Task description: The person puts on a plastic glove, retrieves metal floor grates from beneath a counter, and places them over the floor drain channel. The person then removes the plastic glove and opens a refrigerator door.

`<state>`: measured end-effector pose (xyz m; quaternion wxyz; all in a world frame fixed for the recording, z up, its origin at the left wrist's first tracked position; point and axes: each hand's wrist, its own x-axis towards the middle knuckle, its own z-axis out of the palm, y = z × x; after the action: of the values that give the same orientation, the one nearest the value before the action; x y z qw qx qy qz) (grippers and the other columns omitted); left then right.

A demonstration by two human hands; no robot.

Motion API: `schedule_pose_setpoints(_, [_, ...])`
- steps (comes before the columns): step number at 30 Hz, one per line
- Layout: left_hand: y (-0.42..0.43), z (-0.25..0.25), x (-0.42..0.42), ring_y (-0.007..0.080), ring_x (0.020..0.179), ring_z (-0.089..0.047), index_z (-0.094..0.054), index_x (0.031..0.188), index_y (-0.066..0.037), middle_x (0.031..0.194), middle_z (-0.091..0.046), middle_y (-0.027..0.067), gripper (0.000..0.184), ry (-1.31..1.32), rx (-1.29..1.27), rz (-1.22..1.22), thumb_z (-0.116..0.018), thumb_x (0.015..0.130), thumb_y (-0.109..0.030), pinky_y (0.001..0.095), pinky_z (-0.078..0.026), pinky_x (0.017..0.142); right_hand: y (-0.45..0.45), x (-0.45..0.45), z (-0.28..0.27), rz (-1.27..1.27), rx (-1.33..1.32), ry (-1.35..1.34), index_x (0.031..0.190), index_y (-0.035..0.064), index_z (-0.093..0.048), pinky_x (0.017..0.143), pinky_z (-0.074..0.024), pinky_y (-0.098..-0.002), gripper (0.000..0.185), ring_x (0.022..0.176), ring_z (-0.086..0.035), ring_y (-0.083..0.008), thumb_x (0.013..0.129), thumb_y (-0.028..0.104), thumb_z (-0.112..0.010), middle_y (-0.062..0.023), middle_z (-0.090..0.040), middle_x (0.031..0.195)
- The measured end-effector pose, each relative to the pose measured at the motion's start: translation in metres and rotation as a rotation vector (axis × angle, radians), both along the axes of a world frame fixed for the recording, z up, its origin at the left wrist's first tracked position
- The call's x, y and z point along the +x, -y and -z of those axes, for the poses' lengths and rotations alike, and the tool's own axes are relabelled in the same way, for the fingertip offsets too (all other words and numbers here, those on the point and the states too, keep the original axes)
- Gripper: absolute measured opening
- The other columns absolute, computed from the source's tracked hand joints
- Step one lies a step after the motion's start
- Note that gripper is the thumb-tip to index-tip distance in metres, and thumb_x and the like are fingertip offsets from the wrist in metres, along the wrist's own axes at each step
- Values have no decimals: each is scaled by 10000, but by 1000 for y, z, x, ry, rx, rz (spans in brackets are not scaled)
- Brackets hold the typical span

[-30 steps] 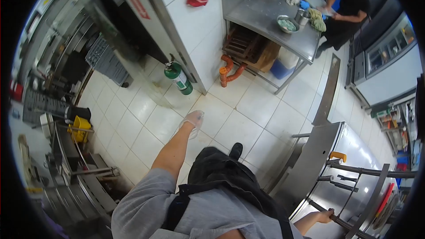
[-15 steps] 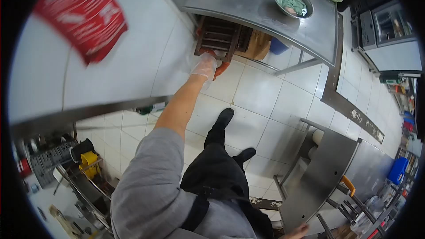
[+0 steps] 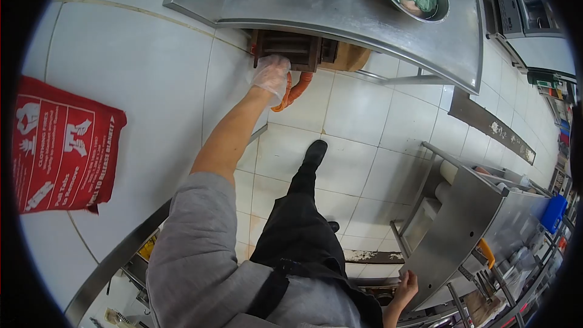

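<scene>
My left hand (image 3: 271, 77), in a clear plastic glove, is stretched out in front of me. It overlaps the view of an orange pipe (image 3: 297, 91) and a brown slatted rack (image 3: 288, 50) under the steel table (image 3: 291, 0); whether it touches either is unclear. Its fingers are blurred under the loose plastic. Bare, with curled fingers, my right hand (image 3: 406, 288) is low at the right beside a steel panel (image 3: 452, 231). What it holds, if anything, is too small to tell.
A red fire blanket pouch (image 3: 67, 146) hangs on the white wall at the left. On the table stands a metal bowl (image 3: 442, 9) with green cloth in it. Shelving with utensils and an orange handle (image 3: 486, 254) lies at the right.
The view has moved toward the steel table and the wall. My left hand has come close to the rack and pipe. My right hand has left the rail it was on a second ago.
</scene>
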<state>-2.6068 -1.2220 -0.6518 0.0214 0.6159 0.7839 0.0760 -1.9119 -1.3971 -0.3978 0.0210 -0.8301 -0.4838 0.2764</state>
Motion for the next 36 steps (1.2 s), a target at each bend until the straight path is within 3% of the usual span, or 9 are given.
schedule_pose_setpoints(2, [-12,-2,8,345,958,-587,-603,1029,-49,961,-632,137,269,-9,117,-2,-515,795,-150,441,-446,879,3,-4,0,-20,-19,5,967,-68,-618,594,-485,-287,190,634,-599,-156,883,99,-583,-119,-654,745])
schedule_pose_setpoints(4, [-30,-29,16,380,1014,-558,-612,1047,-50,1034,-622,183,282,74,-442,-112,-534,807,-175,438,-429,902,6,-23,-5,-77,-113,29,971,-67,-621,606,-497,-292,199,651,-626,-171,871,103,-599,-129,-660,755])
schedule_pose_setpoints(10, [-57,-23,8,352,1025,-593,-647,1012,-39,1107,-621,189,261,239,-681,-179,-529,834,-190,409,-470,881,7,-49,-15,-96,-204,78,992,-65,-630,600,-516,-285,214,647,-647,-174,866,106,-604,-153,-677,813])
schedule_pose_setpoints(18, [-25,-93,70,327,1045,-595,-627,1071,-52,1099,-622,197,324,234,-735,-144,-603,788,-208,372,-486,894,39,2,17,-203,-110,25,1000,-50,-637,592,-508,-288,224,649,-650,-186,871,130,-605,-140,-681,817])
schedule_pose_setpoints(19, [1,-75,77,302,939,-644,-688,875,-91,1003,-659,176,184,179,-624,-98,-565,769,-177,376,-509,838,43,1,18,-93,-110,-23,1006,-46,-636,603,-509,-294,231,658,-655,-189,868,137,-611,-145,-682,823])
schedule_pose_setpoints(21, [57,-17,98,301,950,-641,-686,887,-82,998,-659,181,204,263,-542,-168,-566,759,-185,386,-508,839,52,6,21,-35,-130,-82,1020,-34,-634,624,-512,-306,250,682,-666,-197,862,160,-620,-155,-680,824])
schedule_pose_setpoints(23, [114,-32,135,313,944,-639,-676,913,-60,988,-657,191,233,285,-667,-34,-552,762,-188,412,-506,828,70,23,28,-50,-120,-80,1018,-34,-634,628,-512,-308,252,687,-667,-200,863,164,-619,-156,-679,822])
schedule_pose_setpoints(32, [305,-172,265,364,827,-640,-654,785,-15,834,-652,221,212,254,-722,114,-550,712,-185,419,-512,788,201,120,44,-43,94,-139,986,-39,-640,640,-510,-326,234,673,-660,-229,858,156,-617,-161,-675,794])
schedule_pose_setpoints(36, [284,-290,302,356,988,-610,-664,917,6,1025,-625,248,313,52,-700,17,-576,700,-201,392,-497,873,312,199,64,126,134,-135,974,-37,-642,645,-514,-344,236,669,-662,-246,841,157,-630,-171,-674,803])
